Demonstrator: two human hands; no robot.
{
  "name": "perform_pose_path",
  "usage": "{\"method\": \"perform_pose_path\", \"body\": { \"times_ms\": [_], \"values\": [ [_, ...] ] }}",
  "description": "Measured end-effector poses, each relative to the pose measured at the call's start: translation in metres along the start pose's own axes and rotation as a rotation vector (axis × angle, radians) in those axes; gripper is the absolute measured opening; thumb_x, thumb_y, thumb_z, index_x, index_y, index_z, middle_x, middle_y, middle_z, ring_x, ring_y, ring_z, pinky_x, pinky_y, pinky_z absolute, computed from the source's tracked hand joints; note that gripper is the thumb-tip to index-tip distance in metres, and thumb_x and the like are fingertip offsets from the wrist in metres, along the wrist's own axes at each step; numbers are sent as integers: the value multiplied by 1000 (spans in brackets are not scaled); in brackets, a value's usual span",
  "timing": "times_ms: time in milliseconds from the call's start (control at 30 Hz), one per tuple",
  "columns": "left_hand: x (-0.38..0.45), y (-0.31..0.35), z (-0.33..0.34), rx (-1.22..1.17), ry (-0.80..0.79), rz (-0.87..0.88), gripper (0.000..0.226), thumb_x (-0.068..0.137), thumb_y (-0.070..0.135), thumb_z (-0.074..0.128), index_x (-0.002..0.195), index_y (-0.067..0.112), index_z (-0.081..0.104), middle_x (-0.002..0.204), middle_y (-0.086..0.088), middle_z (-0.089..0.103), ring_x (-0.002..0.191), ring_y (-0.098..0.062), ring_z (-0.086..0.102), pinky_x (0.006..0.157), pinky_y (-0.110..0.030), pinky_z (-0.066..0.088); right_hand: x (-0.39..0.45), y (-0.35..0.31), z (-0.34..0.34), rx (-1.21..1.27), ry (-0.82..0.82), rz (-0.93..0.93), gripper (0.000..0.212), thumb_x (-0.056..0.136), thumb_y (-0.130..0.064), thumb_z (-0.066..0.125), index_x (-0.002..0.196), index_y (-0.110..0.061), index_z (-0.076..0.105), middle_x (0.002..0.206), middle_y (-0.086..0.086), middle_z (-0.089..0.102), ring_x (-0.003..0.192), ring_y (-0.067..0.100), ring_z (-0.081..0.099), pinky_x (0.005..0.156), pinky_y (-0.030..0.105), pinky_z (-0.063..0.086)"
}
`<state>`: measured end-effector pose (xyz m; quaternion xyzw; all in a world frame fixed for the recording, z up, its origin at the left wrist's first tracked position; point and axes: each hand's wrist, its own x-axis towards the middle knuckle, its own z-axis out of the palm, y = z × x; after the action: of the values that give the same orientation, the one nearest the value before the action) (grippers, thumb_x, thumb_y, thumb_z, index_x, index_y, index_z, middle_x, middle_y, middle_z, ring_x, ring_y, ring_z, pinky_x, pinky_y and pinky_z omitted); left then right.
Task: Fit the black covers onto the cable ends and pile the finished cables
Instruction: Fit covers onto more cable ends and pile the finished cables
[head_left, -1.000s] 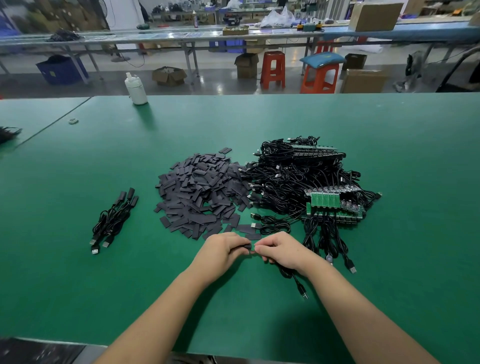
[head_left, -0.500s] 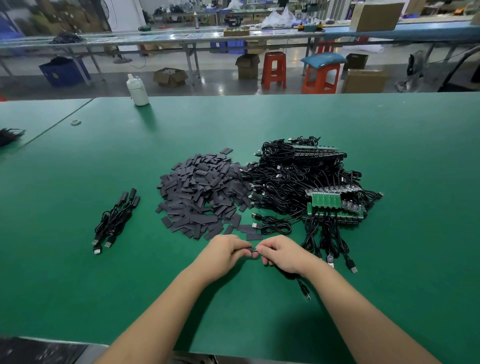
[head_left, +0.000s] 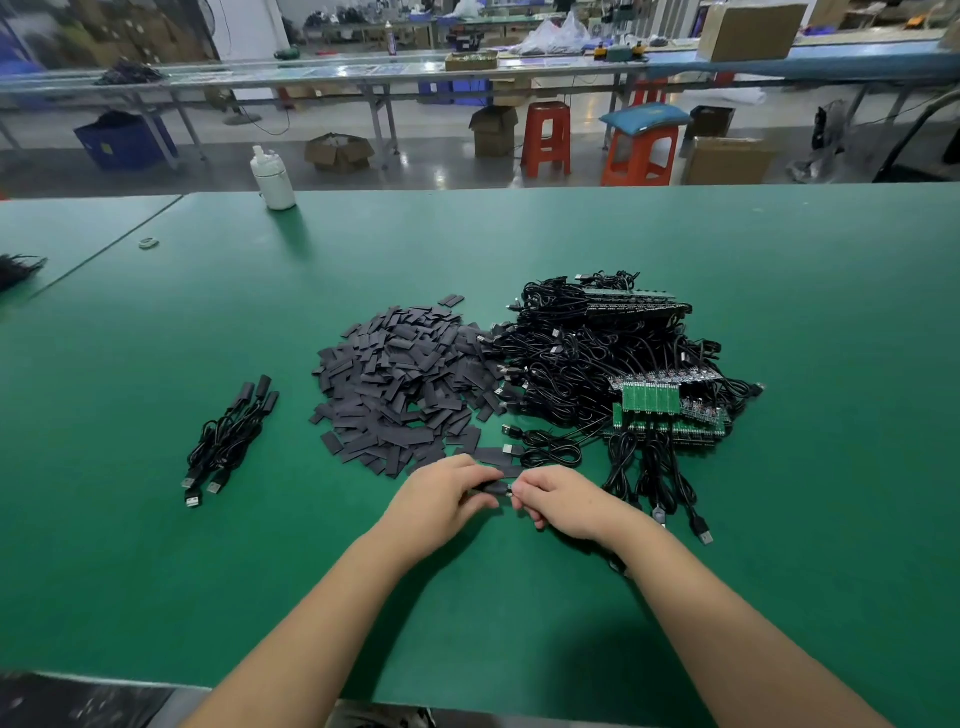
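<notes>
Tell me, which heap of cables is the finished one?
The small bundle of cables lying alone at the left: its ends wear black covers. The big tangle on the right shows bare green boards.

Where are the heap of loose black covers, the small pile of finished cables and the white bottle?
heap of black covers (head_left: 400, 384), head view, middle of heap
pile of finished cables (head_left: 228, 439), head view, cable bundle
white bottle (head_left: 274, 182), head view, body

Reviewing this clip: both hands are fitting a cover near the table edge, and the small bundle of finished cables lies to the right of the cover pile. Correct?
Not quite. The head view shows the finished cables lying to the left of the cover pile, not the right. The left hand and right hand are indeed working a cover together.
</notes>
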<state>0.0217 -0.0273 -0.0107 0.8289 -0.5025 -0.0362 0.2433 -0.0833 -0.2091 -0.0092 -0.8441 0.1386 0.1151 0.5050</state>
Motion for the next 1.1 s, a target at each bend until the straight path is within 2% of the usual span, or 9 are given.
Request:
{"method": "perform_pose_path", "body": {
  "times_ms": [100, 233, 400, 567, 700, 867, 933, 1033, 1100],
  "values": [
    [0, 0, 0, 57, -3, 82, 34, 93, 39, 63, 124, 23, 66, 109, 6, 67, 102, -15, 59, 87, -31, 49, 0, 2, -1, 16, -32, -7, 32, 106, -21, 43, 79, -18, 60, 64, -6, 51, 63, 11, 50, 71, 25, 50],
    [0, 4, 0, -27, -27, 78, 31, 93, 36, 64, 120, 21, 69, 102, 2, 71, 93, -16, 63, 85, -32, 51, -1, 3, -2, -17, -34, -20, 32, 106, -25, 43, 83, -21, 63, 65, -8, 52, 63, 7, 52, 69, 20, 50],
    [-1, 6, 2, -154, 32, 4, 23, 92, 31, 68, 111, 21, 74, 100, 7, 74, 87, -5, 65, 83, -18, 48, -1, 3, -2, -32, -22, -22, 31, 106, -28, 44, 87, -25, 67, 68, -6, 54, 65, 7, 55, 75, 26, 51],
    [-4, 11, 5, -252, 61, -74, 21, 87, 27, 74, 107, 20, 76, 97, 8, 75, 86, -1, 65, 84, -13, 48, -4, 5, -1, -72, 26, -37, 31, 103, -34, 48, 80, -33, 68, 66, -7, 56, 60, 4, 56, 70, 28, 48],
    [-4, 13, 7, -245, 71, -64, 20, 88, 26, 73, 107, 21, 76, 96, 8, 75, 87, -2, 64, 81, -8, 44, -6, 4, 0, -90, 48, -42, 30, 102, -34, 50, 79, -33, 69, 66, -7, 58, 61, 6, 55, 69, 31, 48],
    [-3, 15, 7, -152, 27, 17, 18, 93, 30, 66, 107, 22, 74, 93, 4, 73, 84, -12, 64, 80, -24, 50, -6, 1, 2, -120, 38, -31, 29, 103, -30, 49, 82, -29, 69, 70, -1, 58, 65, 10, 56, 74, 34, 52],
    [-3, 15, 7, -126, 23, 42, 17, 93, 30, 65, 105, 22, 74, 91, 3, 72, 82, -14, 64, 78, -25, 49, -6, 0, 3, -139, 27, -24, 29, 104, -29, 49, 82, -27, 67, 69, -3, 58, 64, 9, 57, 76, 35, 53],
    [-2, 13, 8, -79, 14, 47, 17, 93, 27, 65, 106, 20, 73, 91, 2, 72, 81, -16, 63, 76, -27, 49, -4, -2, 4, -185, 37, -21, 30, 103, -32, 50, 78, -27, 64, 65, -9, 63, 56, -4, 55, 67, 25, 49],
    [-2, 11, 6, -71, 30, 29, 16, 93, 25, 66, 106, 19, 72, 91, 2, 72, 81, -17, 63, 76, -28, 49, -2, -2, 3, -191, 61, -5, 27, 102, -37, 52, 82, -27, 67, 68, -10, 67, 56, -6, 56, 63, 20, 45]
  ]
}}
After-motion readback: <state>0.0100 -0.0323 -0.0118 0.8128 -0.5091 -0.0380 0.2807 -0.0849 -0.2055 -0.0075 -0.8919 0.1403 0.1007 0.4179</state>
